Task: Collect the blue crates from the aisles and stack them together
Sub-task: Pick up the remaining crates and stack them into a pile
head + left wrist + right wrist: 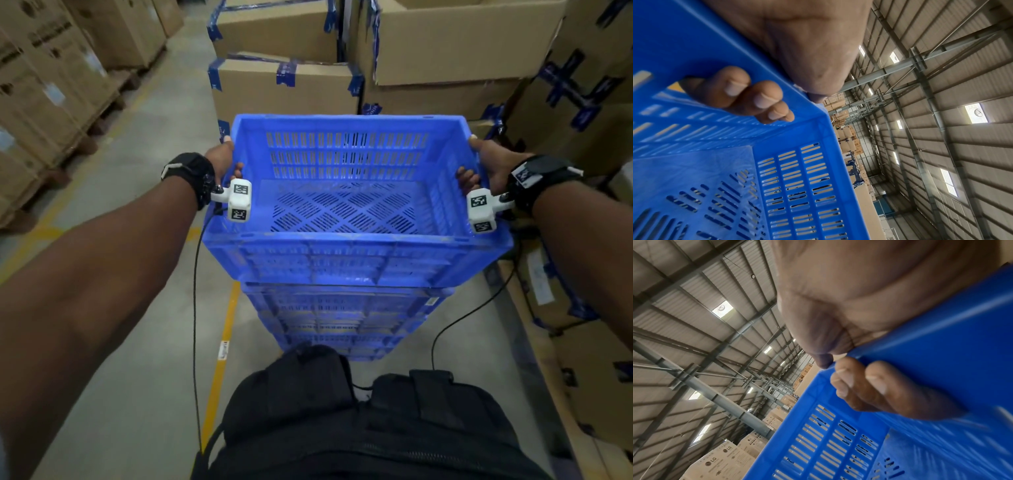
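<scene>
Item: top blue crate [346, 205], on the crate stack [342, 318]. My left hand [222, 159] and right hand [481, 164] each keep a clenched grip on its side handles.

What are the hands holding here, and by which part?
Both grip the top blue crate: left hand and right hand at the handle slots in its short side walls, thumbs over the rim.

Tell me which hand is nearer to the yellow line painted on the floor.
Left. The left hand grips the blue plastic crate on its left wall, the side above the yellow floor line; the right hand grips the opposite wall, farther away.
</scene>
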A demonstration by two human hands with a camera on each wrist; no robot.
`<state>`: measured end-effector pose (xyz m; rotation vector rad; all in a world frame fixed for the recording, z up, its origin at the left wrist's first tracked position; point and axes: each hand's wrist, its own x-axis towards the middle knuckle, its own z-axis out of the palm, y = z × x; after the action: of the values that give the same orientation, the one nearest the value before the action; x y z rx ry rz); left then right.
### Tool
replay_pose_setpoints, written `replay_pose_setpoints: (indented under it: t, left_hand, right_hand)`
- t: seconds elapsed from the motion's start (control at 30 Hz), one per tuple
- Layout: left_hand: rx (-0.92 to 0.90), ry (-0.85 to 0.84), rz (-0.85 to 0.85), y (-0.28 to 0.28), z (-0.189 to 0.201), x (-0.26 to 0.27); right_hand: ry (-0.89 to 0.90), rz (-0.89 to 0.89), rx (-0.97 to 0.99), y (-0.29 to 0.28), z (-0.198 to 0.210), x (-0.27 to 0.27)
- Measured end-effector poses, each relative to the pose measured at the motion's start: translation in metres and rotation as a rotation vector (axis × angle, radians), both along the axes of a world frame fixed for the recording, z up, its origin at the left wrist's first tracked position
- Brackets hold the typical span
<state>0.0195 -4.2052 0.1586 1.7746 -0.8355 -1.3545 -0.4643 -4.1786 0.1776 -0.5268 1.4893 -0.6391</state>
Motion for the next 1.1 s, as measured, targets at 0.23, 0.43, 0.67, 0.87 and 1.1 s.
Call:
replay_pose_setpoints:
  t: [0.23,0.43,0.67,0.87,1.1]
  left_hand:
    - [0.018,0.009,-0.03,0.009,-0.016,-0.009]
    - [0.059,-0.018,-0.048,0.006,-0.025,-0.015]
    - [0.072,-0.017,-0.027,-0.005,-0.033,-0.012]
    - [0.085,0.009,-0.008,-0.006,-0.037,-0.007]
    - [0.094,0.03,-0.026,-0.007,-0.036,-0.003]
  right_hand:
    - [0.004,0.033,0.006,-0.001,-0.012,-0.002]
    - [0.015,0.014,0.041,-0.003,-0.027,-0.011]
    - [0.002,0.041,0.017,-0.014,-0.027,-0.011]
    - [-0.011,0.039,0.019,-0.024,-0.032,-0.009]
    - [-0.021,0.022,-0.001,-0.03,-0.046,-0.01]
